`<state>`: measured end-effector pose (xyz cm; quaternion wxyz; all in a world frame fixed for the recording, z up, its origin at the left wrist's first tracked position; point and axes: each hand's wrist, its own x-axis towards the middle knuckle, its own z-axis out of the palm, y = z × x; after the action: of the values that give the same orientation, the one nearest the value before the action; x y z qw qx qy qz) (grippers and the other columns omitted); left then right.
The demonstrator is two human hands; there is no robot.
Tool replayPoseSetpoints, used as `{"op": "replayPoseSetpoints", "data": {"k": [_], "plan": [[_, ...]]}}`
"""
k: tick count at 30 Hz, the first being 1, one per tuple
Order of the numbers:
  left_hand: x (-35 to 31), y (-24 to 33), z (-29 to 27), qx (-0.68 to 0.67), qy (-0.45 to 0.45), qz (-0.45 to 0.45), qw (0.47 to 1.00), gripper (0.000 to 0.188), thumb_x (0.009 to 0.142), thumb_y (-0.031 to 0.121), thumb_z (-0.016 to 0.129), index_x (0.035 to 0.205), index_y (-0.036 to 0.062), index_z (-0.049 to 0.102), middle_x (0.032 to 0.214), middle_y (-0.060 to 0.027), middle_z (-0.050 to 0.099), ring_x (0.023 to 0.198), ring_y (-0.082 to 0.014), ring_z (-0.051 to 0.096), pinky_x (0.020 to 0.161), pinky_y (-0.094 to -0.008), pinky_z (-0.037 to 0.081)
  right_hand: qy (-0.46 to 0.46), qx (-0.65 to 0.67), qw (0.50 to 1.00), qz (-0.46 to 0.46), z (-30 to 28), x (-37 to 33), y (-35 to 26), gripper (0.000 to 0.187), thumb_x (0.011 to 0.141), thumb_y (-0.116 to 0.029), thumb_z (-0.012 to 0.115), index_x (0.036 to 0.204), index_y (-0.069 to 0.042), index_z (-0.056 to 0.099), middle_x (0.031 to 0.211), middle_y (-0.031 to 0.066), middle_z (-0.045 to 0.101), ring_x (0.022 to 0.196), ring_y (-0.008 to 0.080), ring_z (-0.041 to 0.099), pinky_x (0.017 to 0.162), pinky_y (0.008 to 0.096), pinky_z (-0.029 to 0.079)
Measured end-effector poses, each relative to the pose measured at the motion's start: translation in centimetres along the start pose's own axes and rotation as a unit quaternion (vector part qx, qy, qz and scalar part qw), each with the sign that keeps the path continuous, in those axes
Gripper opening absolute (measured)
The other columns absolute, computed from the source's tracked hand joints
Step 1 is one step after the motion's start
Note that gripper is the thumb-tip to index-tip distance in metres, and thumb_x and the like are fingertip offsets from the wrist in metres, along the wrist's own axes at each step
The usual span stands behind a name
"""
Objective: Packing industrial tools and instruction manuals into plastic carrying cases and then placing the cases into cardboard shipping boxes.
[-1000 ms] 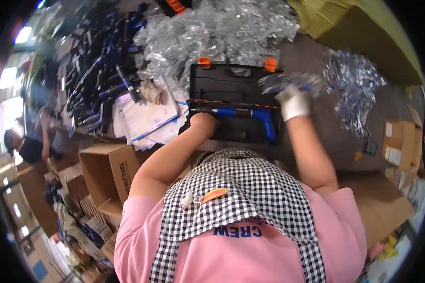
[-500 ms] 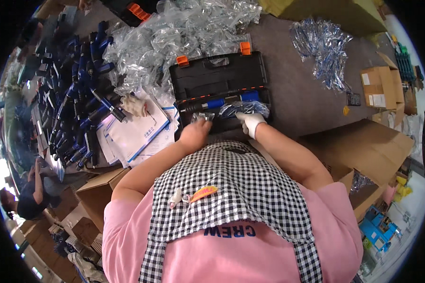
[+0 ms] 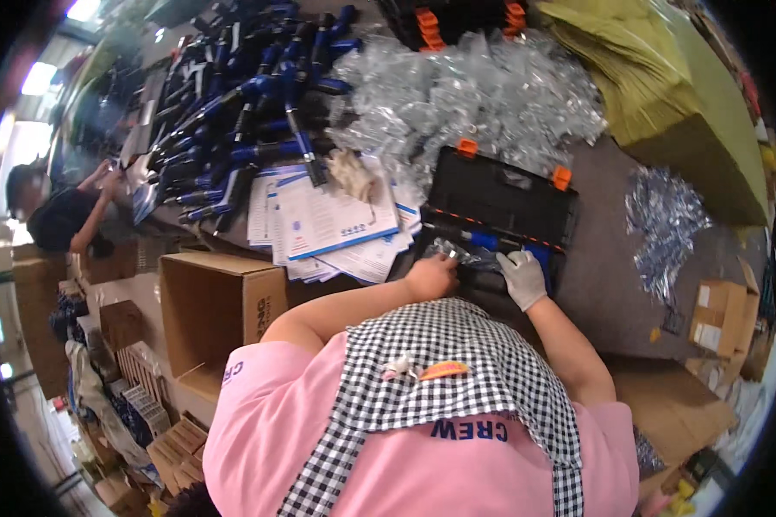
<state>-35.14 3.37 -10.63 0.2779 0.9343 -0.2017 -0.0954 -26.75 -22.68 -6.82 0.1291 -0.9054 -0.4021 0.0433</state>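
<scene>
A black plastic tool case (image 3: 502,191) stands with its lid up in front of me, orange latches on the lid's edge. In its lower half lies a blue and black tool (image 3: 483,239), partly covered. A shiny clear plastic bag (image 3: 467,253) lies over the near part of the tray. My bare left hand (image 3: 432,277) is at the case's left end, its curled fingers gripping the bag's left end. My right hand (image 3: 524,279), in a white glove, reaches over the right half, thumb and fingers bent at the bag's other end. The fingertips are partly hidden.
Many blue and black tools (image 3: 250,103) are heaped at the far left. Papers (image 3: 332,220) with a cloth glove lie left of the case. Clear bags (image 3: 474,95) pile up behind it; silvery-blue packets (image 3: 664,224) lie right. Cardboard boxes (image 3: 220,319) flank me. Another person (image 3: 73,211) works at left.
The view has swung left, so the case and table appear farther right. My right hand has gone from a pointing finger on the bag to bent fingers over it; my left stays at the case.
</scene>
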Motion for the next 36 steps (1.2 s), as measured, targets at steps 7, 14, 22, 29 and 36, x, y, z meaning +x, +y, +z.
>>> {"op": "replayPoseSetpoints", "data": {"k": [7,14,22,29,36], "plan": [[-0.9,0.2,-6.1,-0.146,-0.057,-0.021,0.987,0.043,0.083,0.025,0.068,0.123,0.0101,0.060,0.121,-0.0137,0.056,0.108,-0.0346,0.059,0.089,-0.0420,0.050,-0.082,-0.049,0.995,0.015,-2.2,0.2,-0.2,0.042,0.078,-0.006,0.056,0.119,-0.013,0.065,0.091,0.0075,0.060,0.087,0.0286,0.059,0.074,0.0393,0.052],[-1.4,-9.4,-12.8,-0.057,0.302,-0.289,0.907,0.033,0.082,0.028,0.069,0.108,0.0093,0.062,0.095,-0.0141,0.065,0.086,-0.0361,0.063,0.074,-0.0443,0.051,-0.123,-0.097,0.985,0.068,-2.2,0.1,-1.5,0.044,0.080,-0.006,0.056,0.124,-0.013,0.061,0.098,0.0088,0.059,0.094,0.0283,0.058,0.081,0.0384,0.051],[-4.3,-13.9,-18.2,-0.024,0.311,-0.292,0.904,0.023,0.078,0.027,0.073,0.085,0.0060,0.066,0.082,-0.0124,0.065,0.080,-0.0315,0.063,0.071,-0.0407,0.050,0.064,0.034,0.985,0.157,-7.8,-0.1,-2.5,0.051,0.071,-0.008,0.069,0.120,-0.002,0.057,0.116,0.0166,0.055,0.110,0.0367,0.050,0.098,0.0470,0.040],[-5.5,-10.5,-14.3,0.062,0.087,-0.218,0.970,0.054,0.062,0.030,0.083,0.108,0.0089,0.063,0.112,-0.0095,0.057,0.107,-0.0302,0.053,0.091,-0.0422,0.045,0.101,0.046,0.983,0.146,-7.0,0.9,-4.4,0.036,0.071,-0.006,0.068,0.106,-0.003,0.063,0.107,0.0141,0.060,0.103,0.0350,0.054,0.093,0.0456,0.044],[-5.7,-9.3,-14.0,0.093,0.116,-0.186,0.971,0.050,0.061,0.024,0.082,0.105,0.0076,0.063,0.121,-0.0099,0.056,0.114,-0.0311,0.050,0.094,-0.0426,0.045,0.095,0.091,0.985,0.108,-5.9,0.9,-4.4,0.027,0.071,-0.007,0.068,0.097,-0.005,0.066,0.102,0.0120,0.062,0.099,0.0329,0.056,0.090,0.0437,0.046]]}}
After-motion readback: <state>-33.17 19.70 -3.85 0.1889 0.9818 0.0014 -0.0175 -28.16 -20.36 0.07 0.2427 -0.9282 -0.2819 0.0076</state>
